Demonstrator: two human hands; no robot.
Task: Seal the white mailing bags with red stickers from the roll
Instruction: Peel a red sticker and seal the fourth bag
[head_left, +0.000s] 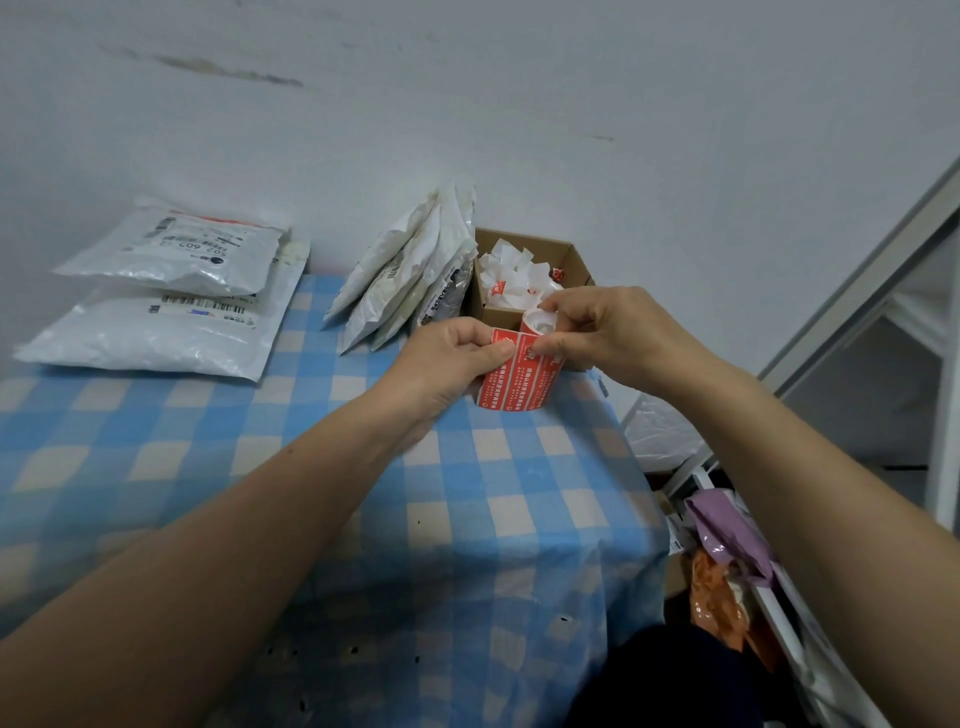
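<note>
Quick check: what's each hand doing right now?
Left hand: pinching the loose end of the red sticker strip.
Right hand: gripping the sticker roll.

Dim, soft light; wide-angle edge distortion

Sticker roll (519, 376): red labels, white print, white core, upright, its loose end partly unwound; you grip it between left hand (452, 358) and right hand (602, 332)
White mailing bags: upper flat bag (176, 254) stacked on lower flat bag (150, 338), far left; standing bags (405, 275) fanned on edge, just left of the roll
</note>
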